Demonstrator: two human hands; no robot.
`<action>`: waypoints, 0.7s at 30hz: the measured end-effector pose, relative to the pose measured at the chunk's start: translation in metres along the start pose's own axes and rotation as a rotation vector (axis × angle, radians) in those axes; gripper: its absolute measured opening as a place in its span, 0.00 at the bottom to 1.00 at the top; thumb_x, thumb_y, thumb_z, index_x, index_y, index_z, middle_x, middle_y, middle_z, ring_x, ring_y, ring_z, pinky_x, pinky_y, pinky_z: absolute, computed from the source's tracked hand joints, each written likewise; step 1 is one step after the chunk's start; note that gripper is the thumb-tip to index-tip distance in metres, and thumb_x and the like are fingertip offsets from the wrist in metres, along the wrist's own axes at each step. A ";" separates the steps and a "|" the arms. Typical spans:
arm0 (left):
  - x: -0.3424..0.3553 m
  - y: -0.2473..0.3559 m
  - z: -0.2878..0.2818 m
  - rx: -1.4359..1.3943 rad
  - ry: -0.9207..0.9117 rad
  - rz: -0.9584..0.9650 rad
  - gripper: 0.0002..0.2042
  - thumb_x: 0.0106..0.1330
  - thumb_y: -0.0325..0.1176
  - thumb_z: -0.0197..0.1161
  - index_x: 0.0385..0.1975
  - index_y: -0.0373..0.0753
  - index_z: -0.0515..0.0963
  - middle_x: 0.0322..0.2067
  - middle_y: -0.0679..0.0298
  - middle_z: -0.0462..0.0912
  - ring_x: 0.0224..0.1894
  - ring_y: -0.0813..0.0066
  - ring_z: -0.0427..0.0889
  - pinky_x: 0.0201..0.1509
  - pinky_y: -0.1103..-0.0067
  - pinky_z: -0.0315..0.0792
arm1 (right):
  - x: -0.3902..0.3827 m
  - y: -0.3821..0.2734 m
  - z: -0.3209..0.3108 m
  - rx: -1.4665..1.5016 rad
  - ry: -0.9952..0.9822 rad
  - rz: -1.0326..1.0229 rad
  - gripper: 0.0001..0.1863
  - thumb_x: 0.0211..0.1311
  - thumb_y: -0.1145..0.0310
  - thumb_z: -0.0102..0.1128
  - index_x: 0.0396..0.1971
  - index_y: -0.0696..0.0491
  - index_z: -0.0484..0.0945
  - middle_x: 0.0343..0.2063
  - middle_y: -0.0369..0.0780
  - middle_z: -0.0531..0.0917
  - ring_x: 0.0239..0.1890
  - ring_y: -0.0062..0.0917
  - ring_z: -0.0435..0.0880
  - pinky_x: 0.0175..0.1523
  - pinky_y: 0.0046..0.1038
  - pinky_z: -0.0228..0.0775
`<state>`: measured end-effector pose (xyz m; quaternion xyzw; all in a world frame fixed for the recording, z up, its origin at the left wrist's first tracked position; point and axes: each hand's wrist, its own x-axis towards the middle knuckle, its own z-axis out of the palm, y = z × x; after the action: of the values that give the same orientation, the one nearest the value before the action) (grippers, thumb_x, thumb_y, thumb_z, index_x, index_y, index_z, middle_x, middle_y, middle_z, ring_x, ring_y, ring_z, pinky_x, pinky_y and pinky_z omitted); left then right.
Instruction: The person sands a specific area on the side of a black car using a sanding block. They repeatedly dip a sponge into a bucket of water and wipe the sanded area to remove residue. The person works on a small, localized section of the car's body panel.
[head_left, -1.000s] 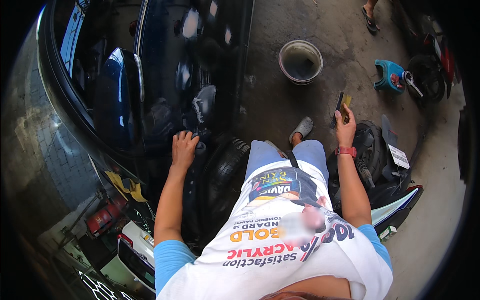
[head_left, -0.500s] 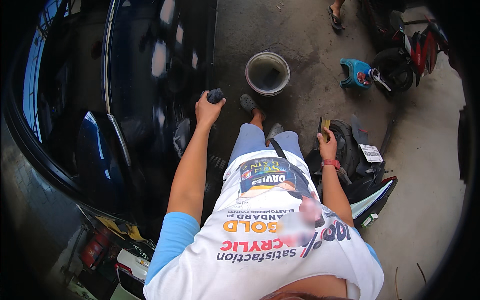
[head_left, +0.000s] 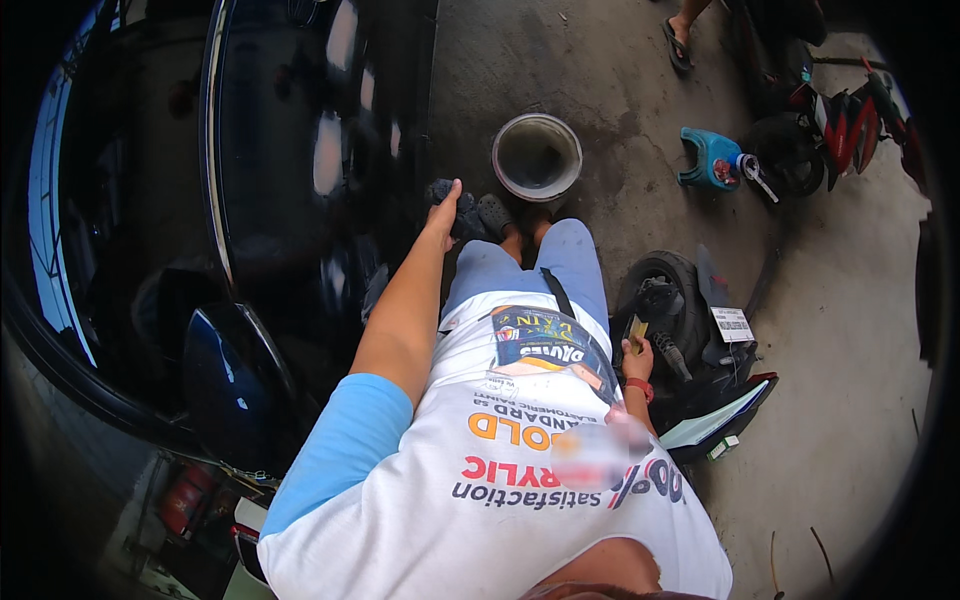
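Observation:
My left hand (head_left: 440,222) is closed around a dark grey crumpled cloth (head_left: 466,214), low beside the glossy dark car (head_left: 280,200). The cloth bulges out on both sides of my fingers. At my right hip, my right hand (head_left: 637,362) grips a flat, narrow yellowish piece (head_left: 637,328); its exact kind cannot be made out. Ahead of my feet stands a round pale bucket (head_left: 569,187) with murky liquid inside.
A motorcycle wheel (head_left: 668,285) and bodywork lie close to my right. Further off are a blue jug (head_left: 710,157) and a red motorcycle (head_left: 845,130). Another person's sandalled foot (head_left: 678,45) shows at the top. The car's side mirror (head_left: 235,380) juts out at left.
My left hand has moved slightly right and down with the cloth, away from the car. My right hand has dropped back toward my hip with the yellowish piece. My body has shifted.

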<state>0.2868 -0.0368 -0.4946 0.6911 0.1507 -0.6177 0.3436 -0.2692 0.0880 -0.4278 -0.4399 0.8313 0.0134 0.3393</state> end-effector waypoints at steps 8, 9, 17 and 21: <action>0.008 0.022 0.011 -0.176 -0.107 -0.045 0.32 0.67 0.71 0.66 0.54 0.48 0.83 0.51 0.64 0.87 0.55 0.63 0.85 0.61 0.59 0.75 | 0.071 -0.106 -0.010 0.150 0.116 -0.209 0.26 0.64 0.60 0.76 0.60 0.53 0.83 0.56 0.50 0.88 0.59 0.42 0.87 0.65 0.37 0.76; 0.013 0.025 0.011 -0.184 -0.101 -0.047 0.31 0.67 0.71 0.66 0.53 0.49 0.83 0.51 0.64 0.88 0.55 0.64 0.85 0.61 0.60 0.75 | 0.072 -0.129 -0.018 0.169 0.122 -0.236 0.26 0.65 0.61 0.76 0.61 0.54 0.83 0.57 0.49 0.87 0.59 0.41 0.87 0.66 0.36 0.75; 0.049 0.031 0.054 -0.266 -0.182 -0.089 0.22 0.70 0.62 0.67 0.51 0.52 0.85 0.49 0.66 0.89 0.54 0.67 0.87 0.60 0.63 0.77 | 0.124 -0.251 -0.036 0.378 -0.087 -0.338 0.29 0.70 0.65 0.72 0.67 0.56 0.77 0.61 0.47 0.85 0.63 0.35 0.84 0.68 0.33 0.73; 0.044 0.051 0.089 -0.262 -0.218 -0.197 0.25 0.68 0.57 0.70 0.56 0.47 0.83 0.56 0.62 0.86 0.58 0.60 0.85 0.67 0.49 0.72 | 0.174 -0.328 0.014 0.093 -0.327 -0.485 0.27 0.73 0.61 0.65 0.69 0.52 0.75 0.62 0.51 0.83 0.65 0.44 0.83 0.69 0.39 0.72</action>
<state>0.2608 -0.1423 -0.5222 0.5512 0.2588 -0.6947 0.3828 -0.0857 -0.2342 -0.4484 -0.6018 0.6359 -0.0356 0.4818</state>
